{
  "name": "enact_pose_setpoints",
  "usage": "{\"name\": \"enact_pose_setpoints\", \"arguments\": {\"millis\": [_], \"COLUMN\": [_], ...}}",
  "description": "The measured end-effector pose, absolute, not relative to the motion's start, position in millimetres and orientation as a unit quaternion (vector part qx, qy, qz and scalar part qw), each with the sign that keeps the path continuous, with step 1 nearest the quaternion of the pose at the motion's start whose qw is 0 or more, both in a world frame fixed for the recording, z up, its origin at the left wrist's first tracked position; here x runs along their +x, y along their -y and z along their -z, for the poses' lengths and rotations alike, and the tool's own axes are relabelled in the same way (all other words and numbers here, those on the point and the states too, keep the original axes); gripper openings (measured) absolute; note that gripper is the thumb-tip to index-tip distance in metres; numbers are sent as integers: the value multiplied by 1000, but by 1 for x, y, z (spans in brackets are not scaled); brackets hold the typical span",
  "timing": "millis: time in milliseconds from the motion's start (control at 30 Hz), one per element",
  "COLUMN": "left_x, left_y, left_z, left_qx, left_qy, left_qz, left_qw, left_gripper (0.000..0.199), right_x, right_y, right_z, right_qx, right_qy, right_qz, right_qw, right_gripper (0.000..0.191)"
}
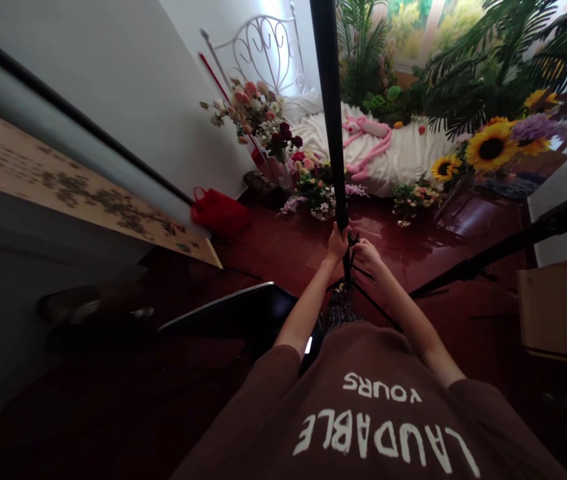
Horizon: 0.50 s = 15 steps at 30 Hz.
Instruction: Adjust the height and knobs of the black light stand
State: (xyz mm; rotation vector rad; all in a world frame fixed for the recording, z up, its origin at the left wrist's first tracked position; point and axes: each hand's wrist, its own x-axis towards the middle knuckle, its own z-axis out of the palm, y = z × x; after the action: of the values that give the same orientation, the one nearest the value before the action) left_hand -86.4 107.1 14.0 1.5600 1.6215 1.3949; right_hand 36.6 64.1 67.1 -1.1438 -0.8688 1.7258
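A black light stand (332, 120) rises in front of me, its pole running up past the top of the view and its thin legs spread near the floor. My left hand (337, 243) is wrapped round the lower part of the pole. Just to the right, my right hand (366, 255) has its fingers closed at a small black clamp knob (353, 240) on the side of the stand. The fingertips partly cover the knob.
Vases of flowers (256, 110), sunflowers (491, 148) and a white-draped bed (408, 157) with a pink plush toy (371, 128) lie ahead. A red bag (219, 212) and a hanging scroll (88, 193) are left. Another black pole (503, 243) and a cardboard box (561, 307) stand right.
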Motion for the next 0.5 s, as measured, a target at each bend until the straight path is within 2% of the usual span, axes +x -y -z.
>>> {"name": "enact_pose_setpoints", "arguments": {"millis": [167, 367, 500], "left_x": [-94, -99, -92], "left_y": [-102, -111, -120], "left_z": [-29, -66, -103], "left_qx": [584, 605, 584], "left_qy": [-583, -547, -509], "left_qz": [-507, -541, -603], "left_qw": [248, 204, 191], "left_gripper": [51, 51, 51], "right_x": [43, 45, 49], "right_y": [-57, -43, -32], "right_z": [-60, -55, -55], "right_qx": [-553, -508, -482], "right_qy": [435, 556, 664], "right_qz": [-527, -452, -366], "right_qw": [476, 479, 439], "right_gripper": [31, 53, 51]}}
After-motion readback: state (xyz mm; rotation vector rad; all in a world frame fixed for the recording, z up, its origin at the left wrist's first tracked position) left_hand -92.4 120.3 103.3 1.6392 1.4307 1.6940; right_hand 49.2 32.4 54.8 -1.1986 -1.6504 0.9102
